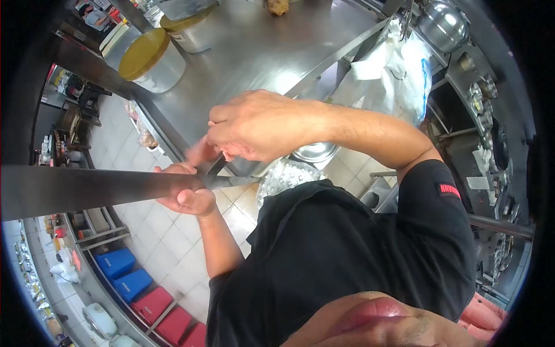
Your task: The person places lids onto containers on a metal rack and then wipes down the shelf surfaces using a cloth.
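Observation:
My right hand (248, 124) is raised in front of my chest, its fingers curled in. Something pinkish shows under the fingers, too unclear to name. Just below it, my left hand (191, 199) is turned up with fingers and thumb apart. A long dark metal bar (98, 188) crosses in front of its palm and hides the middle of it. Beneath both hands, a container of white chunks (283, 176) stands low, partly behind my shirt. A shiny metal bowl (315, 151) sits beside it, half covered by my right forearm.
A steel table (248, 52) lies ahead, with lidded white tubs (153, 63) at its left. A clear plastic bag (387, 75) hangs at the right. Blue bins (130, 283) and red bins (153, 303) line the lower left. Pans and a large metal bowl (442, 26) are at right.

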`<move>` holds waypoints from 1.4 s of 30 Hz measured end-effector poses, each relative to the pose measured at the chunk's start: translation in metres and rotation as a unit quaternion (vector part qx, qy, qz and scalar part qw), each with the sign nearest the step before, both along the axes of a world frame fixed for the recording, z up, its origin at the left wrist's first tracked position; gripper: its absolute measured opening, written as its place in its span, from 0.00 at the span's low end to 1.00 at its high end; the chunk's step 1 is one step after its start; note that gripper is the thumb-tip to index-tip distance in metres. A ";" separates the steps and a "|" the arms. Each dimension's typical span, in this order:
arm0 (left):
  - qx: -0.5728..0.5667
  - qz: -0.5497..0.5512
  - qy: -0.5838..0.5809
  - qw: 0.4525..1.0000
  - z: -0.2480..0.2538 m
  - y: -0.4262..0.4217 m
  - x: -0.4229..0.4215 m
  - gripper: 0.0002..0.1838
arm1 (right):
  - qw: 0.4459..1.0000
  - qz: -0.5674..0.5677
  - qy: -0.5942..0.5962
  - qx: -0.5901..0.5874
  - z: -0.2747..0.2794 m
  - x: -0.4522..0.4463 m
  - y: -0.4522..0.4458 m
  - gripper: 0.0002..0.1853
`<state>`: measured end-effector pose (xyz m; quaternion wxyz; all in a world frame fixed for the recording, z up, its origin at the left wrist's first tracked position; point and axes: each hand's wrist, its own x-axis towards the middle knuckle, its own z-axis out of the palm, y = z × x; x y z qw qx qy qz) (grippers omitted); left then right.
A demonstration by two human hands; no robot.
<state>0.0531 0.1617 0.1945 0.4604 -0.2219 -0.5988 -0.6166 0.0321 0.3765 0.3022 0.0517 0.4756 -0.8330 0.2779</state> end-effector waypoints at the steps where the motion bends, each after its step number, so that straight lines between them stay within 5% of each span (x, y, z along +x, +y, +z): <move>1: 0.005 0.001 -0.005 1.000 0.001 0.001 0.001 0.38 | 0.999 -0.023 0.000 0.049 -0.002 0.002 -0.002 0.09; 5: 0.001 0.013 -0.024 1.000 0.002 0.002 0.004 0.39 | 0.999 0.027 -0.009 -0.026 -0.013 -0.016 0.030 0.11; 7: 0.004 0.020 -0.035 0.999 0.003 0.003 0.004 0.41 | 0.998 0.011 -0.055 0.036 -0.009 -0.034 0.072 0.10; 9: -0.021 0.007 -0.037 0.999 0.000 -0.004 0.003 0.41 | 0.957 -0.080 -0.254 0.116 0.028 -0.043 0.118 0.10; 11: -0.019 0.005 -0.028 0.999 0.003 0.000 0.003 0.40 | 0.945 -0.050 -0.295 0.132 0.058 -0.060 0.163 0.12; 12: -0.015 0.012 -0.024 1.000 0.004 0.000 0.003 0.40 | 0.934 -0.001 -0.355 -0.039 0.056 -0.064 0.182 0.10; 16: -0.006 0.019 -0.018 1.000 0.004 0.000 0.000 0.39 | 0.882 -0.243 -0.364 -0.173 0.069 -0.093 0.232 0.18; 19: -0.007 0.012 -0.016 1.000 0.003 0.001 0.000 0.40 | 0.910 -0.195 -0.342 -0.128 -0.011 -0.173 0.284 0.19; 21: 0.001 0.014 -0.015 1.000 0.003 0.003 -0.001 0.41 | 0.921 -0.333 -0.193 0.066 -0.013 -0.148 0.207 0.25; 24: 0.004 0.006 -0.023 1.000 0.002 0.002 0.001 0.41 | 0.944 -0.270 -0.171 0.086 -0.040 -0.176 0.197 0.25; 25: -0.006 0.010 -0.027 1.000 0.000 -0.001 0.004 0.40 | 0.929 -0.197 -0.071 0.305 -0.043 -0.182 0.184 0.24; 27: -0.020 0.016 -0.023 0.999 -0.001 -0.003 0.001 0.39 | 0.921 -0.105 0.019 0.375 -0.028 -0.160 0.140 0.21; 29: -0.018 0.026 -0.029 0.999 0.003 0.000 0.001 0.40 | 0.976 -0.075 -0.074 0.193 -0.015 -0.105 0.099 0.17; 34: 0.024 0.013 -0.020 0.999 0.006 0.003 0.001 0.42 | 0.967 0.025 -0.241 -0.073 0.008 -0.109 0.079 0.15; 38: -0.031 -0.001 -0.035 0.999 0.001 -0.010 0.003 0.41 | 0.970 -0.122 -0.154 -0.144 0.048 -0.139 0.090 0.21; 40: -0.006 -0.013 -0.036 0.999 0.000 -0.006 0.002 0.41 | 0.916 -0.237 -0.322 -0.016 0.041 -0.145 0.073 0.23; 42: -0.005 -0.008 -0.028 1.000 -0.001 -0.006 0.001 0.41 | 0.919 -0.269 -0.277 0.074 0.007 -0.161 0.068 0.24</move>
